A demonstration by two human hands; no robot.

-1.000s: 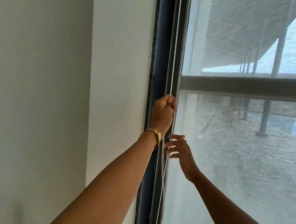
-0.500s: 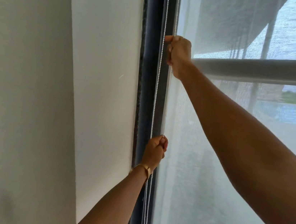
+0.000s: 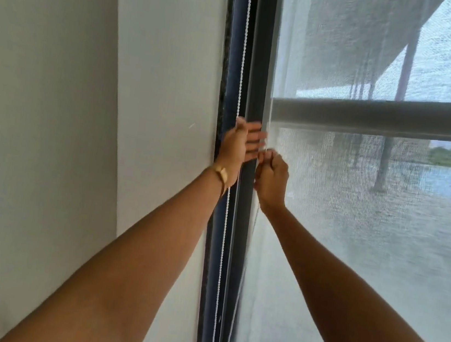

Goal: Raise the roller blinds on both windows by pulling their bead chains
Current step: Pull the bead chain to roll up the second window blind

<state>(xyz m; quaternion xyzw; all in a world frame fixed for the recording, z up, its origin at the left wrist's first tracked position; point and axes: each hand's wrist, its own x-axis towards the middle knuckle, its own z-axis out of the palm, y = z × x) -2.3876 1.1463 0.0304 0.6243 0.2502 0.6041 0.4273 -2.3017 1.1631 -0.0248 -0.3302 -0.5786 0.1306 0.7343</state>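
Note:
A white bead chain (image 3: 243,58) hangs in two strands along the dark window frame (image 3: 262,46). My left hand (image 3: 239,146), with a gold bracelet at the wrist, is up at mid-height with its fingers spread beside the left strand. Just below and to the right, my right hand (image 3: 272,177) is closed in a fist on the right strand at the blind's edge. The sheer roller blind (image 3: 352,245) covers the window down past the bottom of the view. Through it shows a horizontal window bar (image 3: 383,117).
A plain white wall (image 3: 81,123) fills the left half, with a corner fold near the frame. Outside, a building overhang, posts and water show through the mesh.
My right hand has come down from high on the chain to mid-height, still in a fist. My left hand has risen from below and opened its fingers.

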